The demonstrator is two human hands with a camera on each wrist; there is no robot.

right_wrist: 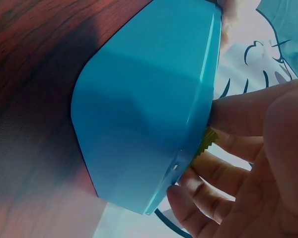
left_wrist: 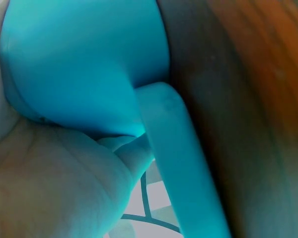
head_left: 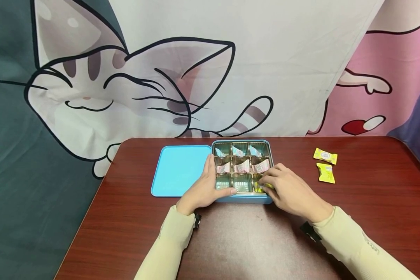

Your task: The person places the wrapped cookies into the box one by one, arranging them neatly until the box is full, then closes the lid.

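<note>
lid [head_left: 180, 170] left of tin [head_left: 242, 199], touching

Looking like a home room: cartoon-cat fabric backdrop [head_left: 143, 85] hanging behind a dark red wooden worktop [head_left: 126, 217], wrapped candies [head_left: 325, 156] lying loose.

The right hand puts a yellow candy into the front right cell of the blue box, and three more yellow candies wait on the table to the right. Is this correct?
Not quite: the head view shows two yellow candies waiting on the table, not three. The rest holds: the right hand puts a yellow candy into the front right cell of the blue box.
</note>
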